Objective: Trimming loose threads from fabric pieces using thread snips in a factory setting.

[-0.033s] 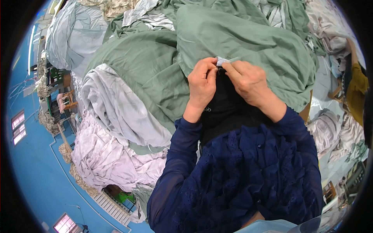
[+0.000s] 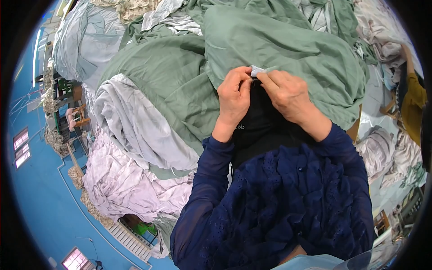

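Note:
A small piece of pale grey-white fabric [image 2: 256, 71] is pinched between my two hands, above the black apron on my lap. My left hand [image 2: 235, 93] is closed on its left side, thumb against forefinger. On the other side, my right hand [image 2: 284, 93] grips it with thumb and fingers. Thin loose threads show just under the fingertips. Directly beyond my hands spreads a large sheet of green fabric [image 2: 279, 42], rumpled and heaped. Whether the pale piece joins the green sheet is hidden by my fingers.
To the left lie a folded light grey cloth [image 2: 139, 121] and a pale pinkish cloth heap [image 2: 130, 180]. Light blue fabric [image 2: 87, 45] is piled far left. Another person's mustard sleeve [image 2: 414, 101] shows at the right edge. A wooden chair [image 2: 80, 116] stands on the blue floor [image 2: 38, 198].

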Demonstrator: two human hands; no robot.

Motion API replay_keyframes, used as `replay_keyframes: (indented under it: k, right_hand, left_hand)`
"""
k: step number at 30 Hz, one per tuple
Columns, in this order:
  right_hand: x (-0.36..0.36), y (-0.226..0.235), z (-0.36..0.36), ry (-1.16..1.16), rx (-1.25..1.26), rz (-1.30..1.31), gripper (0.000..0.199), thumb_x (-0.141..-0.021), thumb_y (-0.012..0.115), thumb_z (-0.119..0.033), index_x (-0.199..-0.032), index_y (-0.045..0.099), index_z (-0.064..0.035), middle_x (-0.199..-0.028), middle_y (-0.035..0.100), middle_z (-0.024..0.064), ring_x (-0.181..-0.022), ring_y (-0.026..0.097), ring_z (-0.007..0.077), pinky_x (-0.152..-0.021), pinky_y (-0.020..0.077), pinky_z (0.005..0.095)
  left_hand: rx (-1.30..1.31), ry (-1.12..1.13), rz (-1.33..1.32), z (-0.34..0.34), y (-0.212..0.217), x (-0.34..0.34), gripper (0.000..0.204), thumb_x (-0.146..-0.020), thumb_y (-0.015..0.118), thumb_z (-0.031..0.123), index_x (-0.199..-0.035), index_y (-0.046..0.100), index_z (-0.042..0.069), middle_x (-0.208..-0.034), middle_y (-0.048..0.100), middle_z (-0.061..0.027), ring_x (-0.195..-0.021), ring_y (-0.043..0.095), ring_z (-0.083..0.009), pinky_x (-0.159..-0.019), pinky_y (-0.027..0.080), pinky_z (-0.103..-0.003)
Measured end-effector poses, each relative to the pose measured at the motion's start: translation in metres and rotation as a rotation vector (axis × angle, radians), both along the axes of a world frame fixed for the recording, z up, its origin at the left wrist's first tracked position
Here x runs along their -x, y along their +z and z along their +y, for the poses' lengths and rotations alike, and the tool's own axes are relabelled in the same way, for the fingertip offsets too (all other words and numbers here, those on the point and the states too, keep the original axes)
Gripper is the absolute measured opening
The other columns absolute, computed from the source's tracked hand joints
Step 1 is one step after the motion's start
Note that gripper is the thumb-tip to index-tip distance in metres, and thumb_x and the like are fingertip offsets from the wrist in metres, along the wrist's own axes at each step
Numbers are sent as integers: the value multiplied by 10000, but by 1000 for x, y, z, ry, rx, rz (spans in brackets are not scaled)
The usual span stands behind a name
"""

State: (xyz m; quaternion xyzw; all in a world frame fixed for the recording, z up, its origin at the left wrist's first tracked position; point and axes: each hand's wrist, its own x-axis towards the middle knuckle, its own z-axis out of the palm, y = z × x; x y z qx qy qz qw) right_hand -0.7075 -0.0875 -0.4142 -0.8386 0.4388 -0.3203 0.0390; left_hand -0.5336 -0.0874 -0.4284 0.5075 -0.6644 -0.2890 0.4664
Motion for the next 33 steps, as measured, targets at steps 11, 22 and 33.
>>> replay_keyframes:
  k: [11, 22, 33]
  right_hand:
    - [-1, 4, -2, 0, 7, 12, 302, -753, 647, -59, -1055, 654, -67, -776, 553, 26, -638, 572, 186, -535, 443, 320]
    - [-1, 0, -4, 7, -5, 26, 314, -729, 629, -61, -1042, 656, -66, -758, 547, 30, -657, 591, 192, -544, 447, 331]
    - [29, 0, 1, -72, -782, -844, 390, -778, 765, -75, -1143, 645, -11, -819, 523, -66, -700, 427, 44, -616, 377, 216]
  left_hand:
    - [-27, 11, 21, 0, -3, -1, 118, -808, 601, -103, -845, 541, -9, -985, 676, -146, -801, 654, -266, -705, 523, -326]
    - [-11, -13, -8, -1, 0, 2, 116, -811, 596, -108, -844, 542, -11, -971, 678, -148, -801, 657, -268, -705, 526, -326]
    - [-63, 51, 197, 15, 7, 12, 54, -900, 560, -56, -867, 575, -17, -929, 643, -103, -688, 633, -136, -598, 513, -247]
